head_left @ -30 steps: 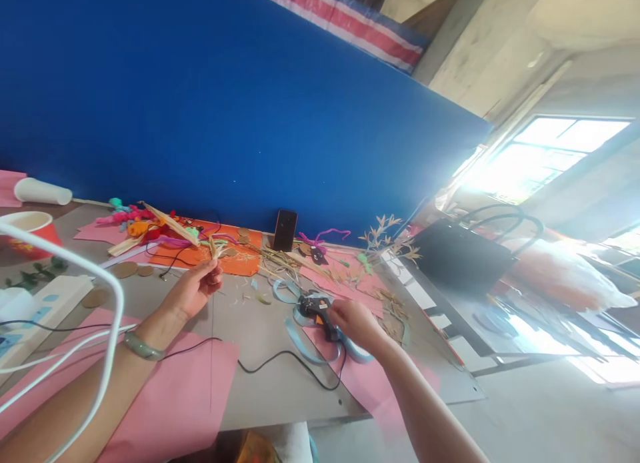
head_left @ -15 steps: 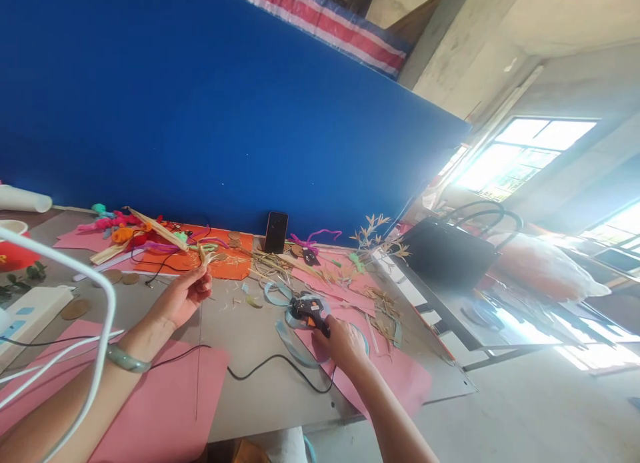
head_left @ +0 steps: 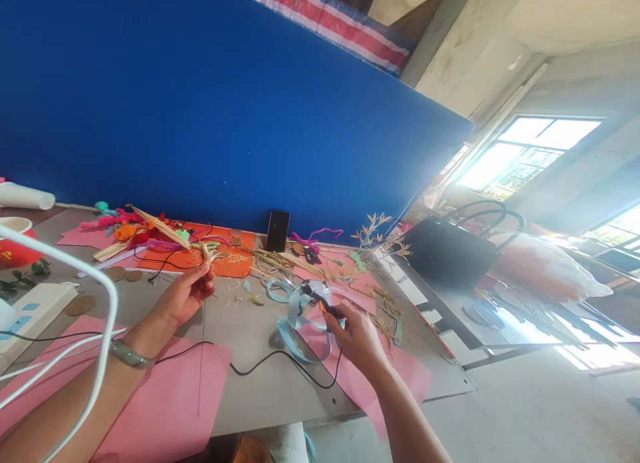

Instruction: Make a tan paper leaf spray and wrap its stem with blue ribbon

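My left hand (head_left: 194, 291) pinches a small pale straw-like flower (head_left: 208, 253) on a thin dark stem that hangs down over the table. On the right, my right hand (head_left: 354, 329) is wrapped round the handle of a black glue gun (head_left: 316, 292) with an orange trigger. The gun's nozzle end lies over a loose coil of pale blue ribbon (head_left: 287, 336). A black cord (head_left: 265, 360) runs across the table below the gun.
A phone (head_left: 277, 231) leans on the blue panel (head_left: 240, 116). Dried stems (head_left: 385, 303), an orange sheet (head_left: 235, 263) and pink paper (head_left: 180, 396) cover parts of the table. A white cable (head_left: 109, 316) arcs at the left. A black bag (head_left: 440, 249) stands right.
My right hand has lifted a little and moved slightly right with the glue gun, whose body has turned. My left hand still holds the flower in nearly the same place.
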Demonstrator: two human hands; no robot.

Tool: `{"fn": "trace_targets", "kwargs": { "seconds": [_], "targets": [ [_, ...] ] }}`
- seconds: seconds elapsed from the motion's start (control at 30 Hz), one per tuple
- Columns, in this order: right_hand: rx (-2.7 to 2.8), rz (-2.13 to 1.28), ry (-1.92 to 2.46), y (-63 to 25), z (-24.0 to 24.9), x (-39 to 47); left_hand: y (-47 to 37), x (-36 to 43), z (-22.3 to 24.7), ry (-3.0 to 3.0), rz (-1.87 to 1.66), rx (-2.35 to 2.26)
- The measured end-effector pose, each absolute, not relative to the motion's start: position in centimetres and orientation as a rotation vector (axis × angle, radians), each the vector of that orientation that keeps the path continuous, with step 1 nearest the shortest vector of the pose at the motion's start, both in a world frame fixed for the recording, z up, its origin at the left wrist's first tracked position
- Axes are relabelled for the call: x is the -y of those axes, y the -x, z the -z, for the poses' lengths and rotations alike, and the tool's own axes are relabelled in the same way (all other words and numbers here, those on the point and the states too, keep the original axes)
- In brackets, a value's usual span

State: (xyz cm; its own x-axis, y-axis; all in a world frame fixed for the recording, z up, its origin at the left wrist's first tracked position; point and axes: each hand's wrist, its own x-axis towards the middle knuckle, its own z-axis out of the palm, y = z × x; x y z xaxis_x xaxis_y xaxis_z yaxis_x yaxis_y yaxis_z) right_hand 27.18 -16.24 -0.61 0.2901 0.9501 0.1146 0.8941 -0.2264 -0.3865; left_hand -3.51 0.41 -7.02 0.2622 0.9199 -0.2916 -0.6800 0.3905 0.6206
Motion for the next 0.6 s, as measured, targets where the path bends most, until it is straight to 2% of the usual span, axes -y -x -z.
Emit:
{"fn": "trace_targets", "kwargs": {
  "seconds": [0.33,0.6],
  "targets": [
    [1.479,-0.439,1.781,-28.0,-4.1,16.1,3.5,-0.2,6.8,-0.409,-1.119,-0.691],
    [1.88,-0.079,2.012,-26.9,-4.3,15.2,3.7,-0.3,7.2,-0.434,-1.121,-0.659]
  ]
}}
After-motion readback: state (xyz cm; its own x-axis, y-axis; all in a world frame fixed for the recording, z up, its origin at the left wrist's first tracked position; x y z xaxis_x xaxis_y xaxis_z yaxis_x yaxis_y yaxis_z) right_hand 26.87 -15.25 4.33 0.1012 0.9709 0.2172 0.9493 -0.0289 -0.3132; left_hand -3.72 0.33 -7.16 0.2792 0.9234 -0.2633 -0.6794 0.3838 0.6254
